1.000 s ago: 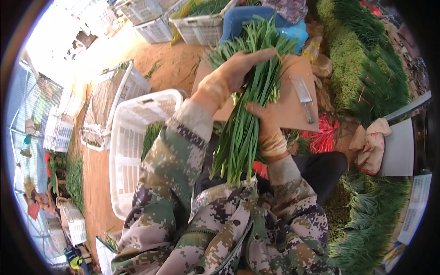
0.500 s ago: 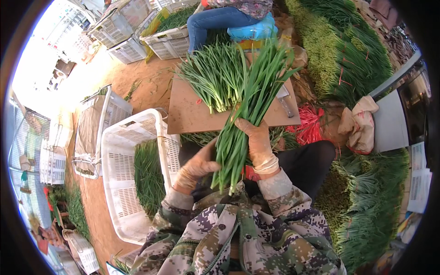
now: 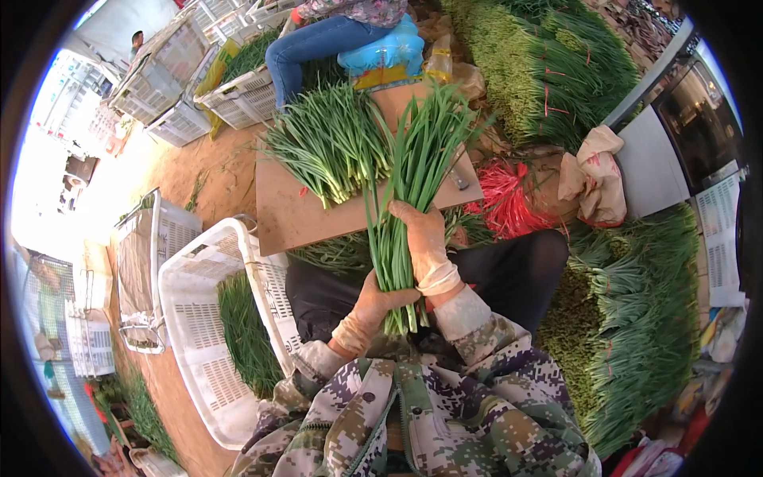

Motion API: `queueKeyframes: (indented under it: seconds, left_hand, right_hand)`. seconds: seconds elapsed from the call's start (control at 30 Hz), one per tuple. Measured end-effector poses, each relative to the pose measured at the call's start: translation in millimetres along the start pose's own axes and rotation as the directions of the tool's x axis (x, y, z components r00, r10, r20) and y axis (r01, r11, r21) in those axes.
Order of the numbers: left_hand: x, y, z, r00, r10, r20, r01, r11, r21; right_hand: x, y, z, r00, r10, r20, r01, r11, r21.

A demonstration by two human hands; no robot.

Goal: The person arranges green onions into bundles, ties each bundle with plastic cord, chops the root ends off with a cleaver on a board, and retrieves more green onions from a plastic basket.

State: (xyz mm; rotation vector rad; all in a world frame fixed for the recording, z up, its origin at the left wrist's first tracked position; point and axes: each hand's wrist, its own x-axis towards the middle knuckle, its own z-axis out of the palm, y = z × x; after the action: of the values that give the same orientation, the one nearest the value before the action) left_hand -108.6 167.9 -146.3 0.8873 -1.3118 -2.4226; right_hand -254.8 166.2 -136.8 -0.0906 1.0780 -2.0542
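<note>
the bunch of green stalks is held in front of the jacket, its pale ends toward the body and its leaf tips reaching out over the worktop, a brown board. the right hand has its grip closed around the middle of the bunch; the left hand grips lower, thumb laid across the stalks just above the pale ends. holding this well probably calls for a firm middle grip that stops short of bruising the leaves, with the lower fingers keeping the ends level and gathering any strays. a few leaves stick out at the upper left of the bunch, so a loose hold could let them slip.

on the worktop, beside the bunch, lies a pile of similar stalks.

to the left, a white crate holds greens along its side nearer the knee, with bare slatted wall showing opposite. beyond it, a second crate is partly covered by brown sheeting, so its contents are mostly hidden. farther off, near a seated person's jeans, a pale crate is heaped with more greens.
</note>
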Motion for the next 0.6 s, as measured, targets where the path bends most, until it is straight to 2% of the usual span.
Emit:
queueKeyframes:
  seconds: [0.1,0.17,0.23,0.3,0.37,0.43,0.47,0.6]
  left_hand:
    - [11.2,0.2,-2.5,0.995,-0.062,-0.081,0.056,0.995,-0.079]
    - [12.7,1.6,-9.3,0.983,-0.165,0.081,0.179,0.958,-0.223]
    - [14.6,-8.1,-13.7,0.982,-0.154,0.114,0.177,0.954,-0.241]
    - [12.8,-18.4,-18.8,0.968,-0.129,0.215,0.195,0.927,-0.32]
    - [11.4,-30.9,-22.1,0.972,-0.115,0.205,0.184,0.915,-0.359]
    - [16.6,-50.5,-33.3,0.967,-0.187,0.172,0.233,0.923,-0.306]
    - [18.0,-59.6,-33.4,0.971,-0.149,0.186,0.211,0.902,-0.376]
    - [12.6,-52.6,-26.9,0.951,-0.178,0.253,0.27,0.876,-0.399]
  right_hand:
    - [13.2,7.7,-8.3,0.998,0.037,-0.053,-0.039,0.999,-0.039]
    - [12.5,7.2,-13.4,0.996,0.07,-0.046,-0.072,0.997,-0.032]
    - [8.0,2.8,-17.8,0.987,0.158,-0.042,-0.159,0.987,-0.024]
    - [2.2,0.7,-24.2,0.984,0.176,-0.022,-0.177,0.984,-0.039]
    - [-2.4,3.7,-24.5,0.993,0.114,-0.014,-0.114,0.993,-0.026]
    - [-6.6,4.5,-21.1,0.993,0.104,-0.061,-0.108,0.993,-0.057]
    - [-8.2,4.2,-19.2,0.994,0.073,-0.081,-0.076,0.996,-0.041]
    - [-14.3,4.3,-15.0,0.992,-0.005,-0.129,0.002,1.0,-0.026]
